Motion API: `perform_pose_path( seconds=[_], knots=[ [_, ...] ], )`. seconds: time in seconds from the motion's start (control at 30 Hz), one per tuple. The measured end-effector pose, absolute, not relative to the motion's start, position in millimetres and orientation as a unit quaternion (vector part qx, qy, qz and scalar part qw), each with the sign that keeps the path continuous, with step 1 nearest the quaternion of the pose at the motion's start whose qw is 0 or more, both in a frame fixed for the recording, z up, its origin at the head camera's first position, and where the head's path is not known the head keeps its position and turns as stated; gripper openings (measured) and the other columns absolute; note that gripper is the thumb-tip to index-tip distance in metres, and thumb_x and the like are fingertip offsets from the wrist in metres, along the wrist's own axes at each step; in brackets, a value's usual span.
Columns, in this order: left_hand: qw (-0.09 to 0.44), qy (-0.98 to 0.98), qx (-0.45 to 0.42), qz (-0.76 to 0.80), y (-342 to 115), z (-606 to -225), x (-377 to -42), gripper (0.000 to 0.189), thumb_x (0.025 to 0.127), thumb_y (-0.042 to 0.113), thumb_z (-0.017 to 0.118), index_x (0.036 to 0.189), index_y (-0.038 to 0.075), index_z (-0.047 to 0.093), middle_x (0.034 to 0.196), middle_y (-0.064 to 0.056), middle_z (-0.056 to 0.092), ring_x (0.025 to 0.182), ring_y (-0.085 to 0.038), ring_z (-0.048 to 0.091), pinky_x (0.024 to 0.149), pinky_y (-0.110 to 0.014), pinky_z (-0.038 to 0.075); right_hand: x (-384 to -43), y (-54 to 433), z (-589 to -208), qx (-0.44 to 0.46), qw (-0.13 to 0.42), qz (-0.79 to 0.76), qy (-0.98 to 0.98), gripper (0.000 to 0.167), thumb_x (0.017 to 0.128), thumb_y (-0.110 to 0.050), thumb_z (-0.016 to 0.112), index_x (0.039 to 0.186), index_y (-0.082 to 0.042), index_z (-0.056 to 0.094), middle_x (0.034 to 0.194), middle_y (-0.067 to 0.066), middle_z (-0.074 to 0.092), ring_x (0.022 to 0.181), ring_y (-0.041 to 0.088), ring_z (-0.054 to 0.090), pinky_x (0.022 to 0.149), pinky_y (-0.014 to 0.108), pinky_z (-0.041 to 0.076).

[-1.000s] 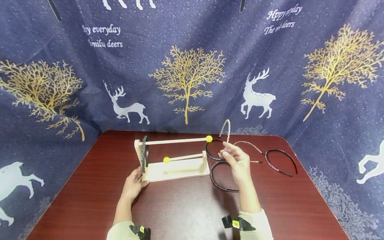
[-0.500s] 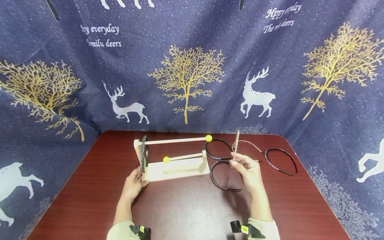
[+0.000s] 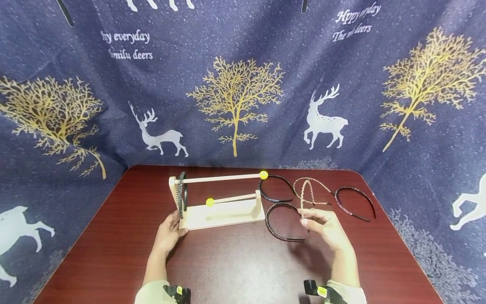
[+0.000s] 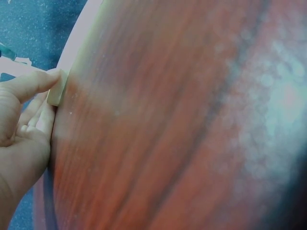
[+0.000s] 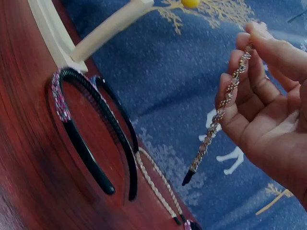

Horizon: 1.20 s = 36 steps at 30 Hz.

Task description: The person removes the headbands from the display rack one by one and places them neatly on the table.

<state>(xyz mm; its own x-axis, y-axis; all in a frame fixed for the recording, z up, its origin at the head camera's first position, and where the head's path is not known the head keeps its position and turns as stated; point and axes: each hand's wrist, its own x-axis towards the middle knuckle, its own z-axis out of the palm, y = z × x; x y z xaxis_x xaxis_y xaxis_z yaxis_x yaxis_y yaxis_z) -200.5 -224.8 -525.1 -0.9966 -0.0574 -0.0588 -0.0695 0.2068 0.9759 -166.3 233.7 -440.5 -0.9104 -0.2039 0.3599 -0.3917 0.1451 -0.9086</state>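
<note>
My left hand [image 3: 167, 234] grips the left end of a pale wooden two-rod stand [image 3: 224, 214], thumb on the base corner in the left wrist view. A dark, sparkly headband [image 3: 181, 196] hangs near the left end of the stand's upper rod. Yellow balls cap both rods. Between thumb and fingers, my right hand [image 3: 326, 228] pinches a thin beaded headband [image 5: 218, 117], held up over the table's right side. One dark tip of it points down past the fingers. Just left of that hand lies a black headband [image 3: 268, 223] with a pink glittery section.
Behind the right hand lie another beaded headband [image 3: 317, 180] and a black headband [image 3: 262, 192] close to the stand's right end. Farther right is a black headband with pink glitter [image 3: 341, 207]. A blue deer-patterned cloth [image 3: 235, 38] hangs behind the reddish-brown table [image 3: 228, 261].
My right hand has moved right and nearer to me, carrying the beaded headband, which has turned and come lower. The left hand and the stand stay in place.
</note>
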Motion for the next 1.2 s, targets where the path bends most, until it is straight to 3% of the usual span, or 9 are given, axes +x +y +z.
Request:
perform_pose_path(
  seconds=[0.3,0.57,0.83,1.03,1.2],
  knots=[
    [0.003,0.771,-0.040,0.635,-224,-524,-199,0.074,0.078,-0.016,0.059,0.141,-0.012,0.021,0.144,-0.030,0.025,0.133,-0.036,0.025,0.107,-0.034,0.029,-160,258,-451,0.226,0.005,0.597,-0.770,0.027,0.083,0.004,0.062,0.107,-0.003,0.069,0.105,0.002,0.068,0.101,0.009,0.059,0.081,0.020,0.051],
    [0.012,0.777,-0.044,0.628,-224,-523,-200,0.075,0.080,-0.014,0.060,0.143,-0.009,0.021,0.145,-0.027,0.025,0.134,-0.034,0.025,0.107,-0.033,0.029,-158,281,-459,0.210,-0.039,0.573,-0.791,0.025,0.083,0.001,0.063,0.108,0.000,0.068,0.105,0.005,0.068,0.097,0.013,0.061,0.077,0.023,0.053],
    [0.016,0.775,-0.046,0.630,-223,-518,-198,0.075,0.080,-0.014,0.059,0.143,-0.008,0.020,0.145,-0.028,0.025,0.134,-0.035,0.024,0.108,-0.034,0.028,-157,292,-467,0.188,-0.075,0.563,-0.801,0.030,0.084,0.004,0.062,0.108,0.020,0.057,0.103,0.010,0.068,0.096,0.013,0.061,0.079,0.019,0.051],
    [0.016,0.773,-0.048,0.633,-223,-519,-199,0.074,0.080,-0.015,0.059,0.143,-0.008,0.021,0.145,-0.028,0.025,0.134,-0.034,0.024,0.108,-0.033,0.028,-156,297,-470,0.183,-0.067,0.525,-0.829,0.028,0.083,0.004,0.064,0.105,0.020,0.059,0.098,0.018,0.067,0.090,0.005,0.060,0.076,0.016,0.050],
    [0.015,0.774,-0.049,0.631,-223,-520,-199,0.074,0.080,-0.014,0.059,0.143,-0.008,0.021,0.144,-0.029,0.026,0.134,-0.035,0.024,0.108,-0.034,0.028,-156,304,-474,0.188,-0.070,0.516,-0.832,0.026,0.083,0.005,0.063,0.104,0.020,0.059,0.098,0.015,0.067,0.081,0.003,0.060,0.067,0.019,0.053]
  ],
)
